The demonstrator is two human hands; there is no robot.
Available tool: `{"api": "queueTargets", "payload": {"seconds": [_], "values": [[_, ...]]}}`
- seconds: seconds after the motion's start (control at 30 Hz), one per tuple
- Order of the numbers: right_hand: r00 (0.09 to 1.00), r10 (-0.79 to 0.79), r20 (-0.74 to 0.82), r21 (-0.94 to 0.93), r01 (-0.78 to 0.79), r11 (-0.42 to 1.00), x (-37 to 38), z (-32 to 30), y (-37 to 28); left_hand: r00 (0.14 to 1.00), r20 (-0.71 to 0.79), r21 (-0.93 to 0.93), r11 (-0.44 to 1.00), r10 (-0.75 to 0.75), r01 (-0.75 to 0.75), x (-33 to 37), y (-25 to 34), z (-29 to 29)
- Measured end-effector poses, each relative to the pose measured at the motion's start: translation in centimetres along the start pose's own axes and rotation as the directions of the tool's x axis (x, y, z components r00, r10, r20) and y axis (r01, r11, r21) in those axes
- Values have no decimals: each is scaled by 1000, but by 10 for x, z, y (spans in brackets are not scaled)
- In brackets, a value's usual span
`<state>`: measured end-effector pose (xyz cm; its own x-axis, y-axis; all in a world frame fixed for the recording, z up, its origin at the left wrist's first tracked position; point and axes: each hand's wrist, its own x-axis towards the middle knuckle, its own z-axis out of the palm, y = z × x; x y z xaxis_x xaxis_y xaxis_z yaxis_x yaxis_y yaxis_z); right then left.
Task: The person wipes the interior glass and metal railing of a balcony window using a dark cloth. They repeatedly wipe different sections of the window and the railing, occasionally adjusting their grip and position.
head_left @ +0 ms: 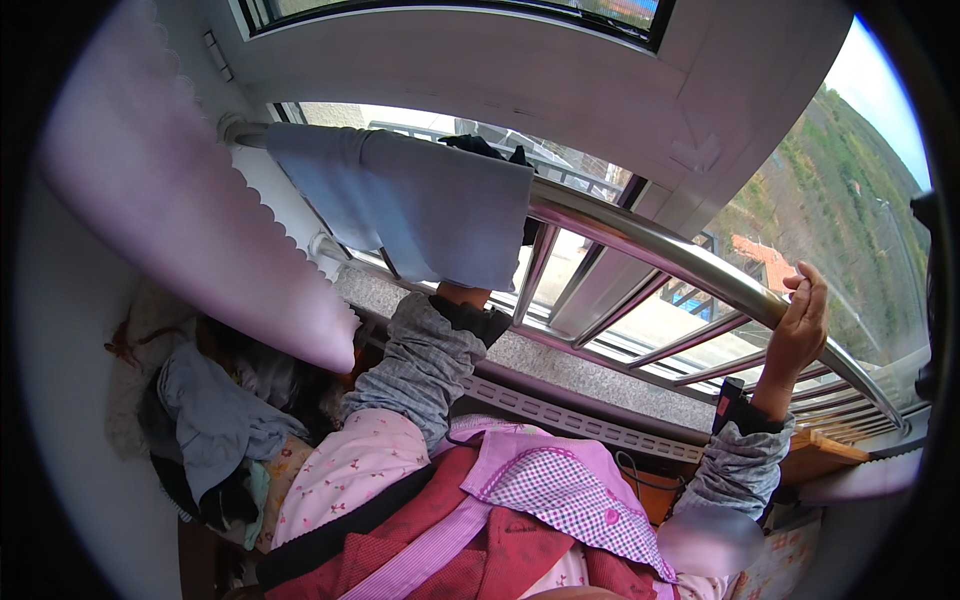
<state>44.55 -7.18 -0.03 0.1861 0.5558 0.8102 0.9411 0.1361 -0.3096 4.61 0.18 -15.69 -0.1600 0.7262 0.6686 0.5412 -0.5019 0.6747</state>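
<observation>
A grey cloth (430, 205) hangs over the left part of a shiny metal rail (650, 235). My left forearm in a grey sleeve (415, 340) reaches up to the cloth's lower edge. Only the wrist (462, 294) of my left hand shows; its fingers are hidden behind the cloth. Farther right, my right hand (800, 318) rests against the rail, its fingers loosely bent and reaching past the bar. No cloth or tool shows in it. Something dark (487, 148) sticks out behind the cloth's top edge.
Metal bars (625, 318) run below the rail, in front of the window (600, 180) and a stone sill (570, 362). A pink scalloped curtain (200, 220) hangs at left above piled clothes (225, 410). A slotted strip (580, 415) runs below the sill.
</observation>
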Motion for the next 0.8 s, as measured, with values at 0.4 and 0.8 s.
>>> {"api": "queueTargets", "payload": {"seconds": [0.4, 0.8], "values": [[999, -44, -11, -1, 44, 999, 1, -2, -1, 854, 508, -739, -450, 117, 501, 52, 26, 11], [1000, -2, -23, 46, 3, 999, 1, -4, -10, 701, 424, -705, -277, 573, 653, 81, 24, 18]]}}
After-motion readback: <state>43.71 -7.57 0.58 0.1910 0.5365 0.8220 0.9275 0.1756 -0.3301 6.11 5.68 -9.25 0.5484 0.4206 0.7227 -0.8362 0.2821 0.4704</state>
